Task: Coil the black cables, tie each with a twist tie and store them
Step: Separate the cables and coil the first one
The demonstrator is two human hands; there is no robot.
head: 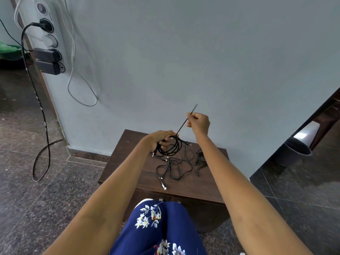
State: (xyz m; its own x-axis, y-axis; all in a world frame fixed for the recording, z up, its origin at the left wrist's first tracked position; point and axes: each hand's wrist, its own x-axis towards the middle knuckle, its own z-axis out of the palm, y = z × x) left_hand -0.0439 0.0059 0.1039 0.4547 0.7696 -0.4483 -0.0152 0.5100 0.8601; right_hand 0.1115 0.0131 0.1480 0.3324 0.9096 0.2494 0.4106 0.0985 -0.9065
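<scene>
Left hand (161,139): fingers curled round the coiled cable (172,145), above the cabinet's (128,162) 11 o'clock corner.
Right hand (198,122): pinched the twist tie (183,125), which ran taut to the coil.
Loose cables (174,167): tangled at cabinet centre.
Handling: light, limp, springy; likely best gripped across the bundled loops.
Containers: cabinet doors shut; contents hidden.
</scene>
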